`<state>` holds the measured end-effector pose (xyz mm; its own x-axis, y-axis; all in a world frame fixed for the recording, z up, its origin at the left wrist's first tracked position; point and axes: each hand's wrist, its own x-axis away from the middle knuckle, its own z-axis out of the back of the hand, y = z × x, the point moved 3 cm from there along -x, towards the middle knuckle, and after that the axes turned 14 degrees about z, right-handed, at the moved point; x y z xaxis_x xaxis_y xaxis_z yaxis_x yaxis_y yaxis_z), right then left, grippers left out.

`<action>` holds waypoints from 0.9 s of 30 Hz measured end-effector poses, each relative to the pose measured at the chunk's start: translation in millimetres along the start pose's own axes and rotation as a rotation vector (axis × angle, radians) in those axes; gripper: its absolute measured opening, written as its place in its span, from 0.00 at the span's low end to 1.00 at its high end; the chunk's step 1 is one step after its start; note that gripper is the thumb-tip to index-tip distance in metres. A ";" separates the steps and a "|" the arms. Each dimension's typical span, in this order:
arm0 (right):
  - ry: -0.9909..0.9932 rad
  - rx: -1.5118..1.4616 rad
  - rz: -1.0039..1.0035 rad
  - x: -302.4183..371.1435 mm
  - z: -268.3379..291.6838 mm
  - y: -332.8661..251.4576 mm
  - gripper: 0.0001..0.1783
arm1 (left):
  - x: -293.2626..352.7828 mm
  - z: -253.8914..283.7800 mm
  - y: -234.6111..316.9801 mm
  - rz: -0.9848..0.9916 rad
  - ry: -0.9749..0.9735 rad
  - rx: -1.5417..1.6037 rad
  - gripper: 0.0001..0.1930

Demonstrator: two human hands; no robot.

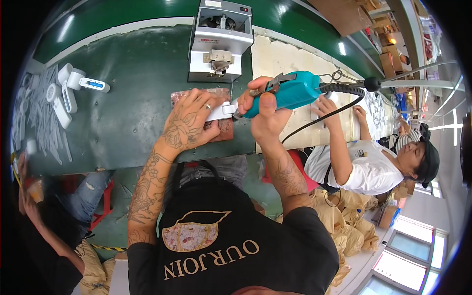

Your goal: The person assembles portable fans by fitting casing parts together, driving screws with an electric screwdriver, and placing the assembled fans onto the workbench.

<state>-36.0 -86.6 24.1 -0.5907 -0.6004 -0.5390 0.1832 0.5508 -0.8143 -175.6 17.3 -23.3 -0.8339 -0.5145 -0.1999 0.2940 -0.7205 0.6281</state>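
Note:
My right hand is wrapped round a teal electric screwdriver, held nearly level with its tip pointing left. The tip meets the jointed end of a white plastic piece. My left hand lies over that piece, with fingers and thumb gripping it against a reddish block on the green table. Most of the piece is hidden beneath the left fingers. A black cable hangs in a loop from the screwdriver's rear.
A grey-white screw feeder machine stands beyond my hands. White round-headed plastic devices and a pile of thin grey-white strips lie at left on the green table. Co-workers sit on both sides; one at right wears a white shirt.

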 end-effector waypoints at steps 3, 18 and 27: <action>0.007 -0.019 0.003 1.7 1.4 3.3 0.33 | -0.1 -0.7 -0.3 0.000 -0.001 0.009 0.25; -0.034 -0.069 0.001 13.7 5.1 23.2 0.24 | -2.2 2.3 4.3 -0.015 -0.040 -0.029 0.26; 0.015 0.039 -0.010 18.7 -3.5 16.9 0.24 | -0.5 11.3 9.7 -0.002 -0.043 -0.003 0.26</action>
<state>-46.7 -86.5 1.1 -0.6046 -0.5968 -0.5276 0.2077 0.5213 -0.8277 -177.6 15.8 -8.6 -0.8537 -0.4927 -0.1683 0.2940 -0.7230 0.6252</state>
